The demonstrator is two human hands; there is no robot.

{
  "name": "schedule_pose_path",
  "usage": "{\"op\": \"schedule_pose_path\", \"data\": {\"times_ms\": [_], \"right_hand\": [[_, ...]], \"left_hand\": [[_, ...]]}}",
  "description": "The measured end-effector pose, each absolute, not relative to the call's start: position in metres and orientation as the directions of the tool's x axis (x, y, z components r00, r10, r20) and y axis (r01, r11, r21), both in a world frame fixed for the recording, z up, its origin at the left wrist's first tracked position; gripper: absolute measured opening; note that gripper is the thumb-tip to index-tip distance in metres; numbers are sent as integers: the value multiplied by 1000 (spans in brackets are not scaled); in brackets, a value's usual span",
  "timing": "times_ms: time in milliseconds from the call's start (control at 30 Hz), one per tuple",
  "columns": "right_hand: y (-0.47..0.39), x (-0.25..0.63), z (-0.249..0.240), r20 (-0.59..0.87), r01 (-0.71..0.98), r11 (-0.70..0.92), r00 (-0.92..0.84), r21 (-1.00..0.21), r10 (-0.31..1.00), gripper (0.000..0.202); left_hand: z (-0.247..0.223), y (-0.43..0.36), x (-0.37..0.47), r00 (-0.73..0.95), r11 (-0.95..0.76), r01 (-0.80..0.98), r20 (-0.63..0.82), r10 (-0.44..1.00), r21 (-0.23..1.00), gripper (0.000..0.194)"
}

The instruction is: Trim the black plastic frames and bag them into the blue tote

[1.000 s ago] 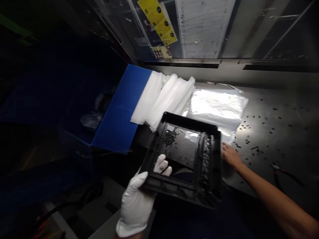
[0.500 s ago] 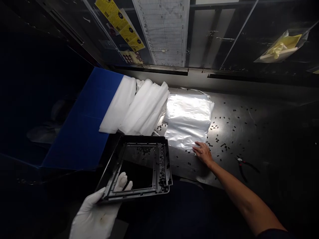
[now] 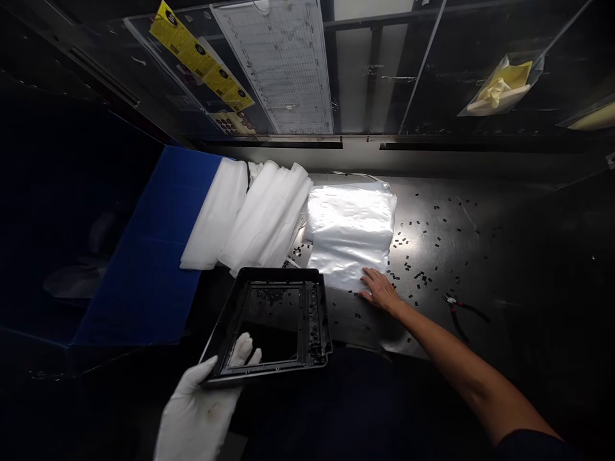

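The black plastic frame (image 3: 314, 326) is rectangular, with raised walls, a large open window and a strip of round fittings along its right side; it is held tilted over the bench's near edge. The gloved left hand (image 3: 199, 403) grips its lower left corner, thumb and fingers partly closed. The right hand (image 3: 382, 291), bare, lies loosely spread on the clear bags (image 3: 353, 224). White foam sleeves (image 3: 269, 218) lie beyond the frame. Small black pieces, seemingly plastic, dot the bench (image 3: 432, 326) around the cutters (image 3: 451, 300).
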State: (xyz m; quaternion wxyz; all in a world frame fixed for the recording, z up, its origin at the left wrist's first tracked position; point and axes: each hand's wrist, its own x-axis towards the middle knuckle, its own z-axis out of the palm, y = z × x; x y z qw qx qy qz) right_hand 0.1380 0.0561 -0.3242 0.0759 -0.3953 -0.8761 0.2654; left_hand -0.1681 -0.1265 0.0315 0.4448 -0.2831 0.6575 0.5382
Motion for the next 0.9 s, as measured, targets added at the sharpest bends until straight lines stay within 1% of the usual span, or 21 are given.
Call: {"op": "schedule_pose_path", "data": {"times_ms": [67, 100, 233, 400, 467, 567, 767, 900], "right_hand": [[51, 129, -325, -76, 643, 556, -687, -526, 722, 50], [49, 123, -326, -76, 642, 555, -687, -529, 722, 51], [46, 94, -336, -61, 662, 505, -637, -553, 768, 46], [48, 74, -348, -26, 680, 427, -548, -596, 836, 30], [48, 73, -349, -13, 676, 417, -533, -608, 846, 26], [50, 75, -348, -6, 677, 407, -519, -613, 855, 22], [62, 73, -344, -27, 684, 402, -524, -608, 851, 24], [68, 71, -337, -38, 673, 442, -572, -593, 819, 27]], "left_hand": [[32, -126, -167, -436, 245, -862, -896, 87, 444, 45], [32, -127, -168, -437, 236, -865, -896, 74, 442, 45], [29, -136, -171, -434, 210, -876, -900, 48, 433, 44], [23, -151, -174, -475, 171, -861, -878, 66, 479, 43], [22, -153, -173, -501, 175, -848, -864, 42, 500, 42], [23, -150, -169, -507, 183, -847, -862, 2, 499, 40], [24, -147, -163, -533, 165, -835, -846, -4, 525, 39], [18, -148, -162, -548, 191, -821, -836, 0, 538, 39]]}}
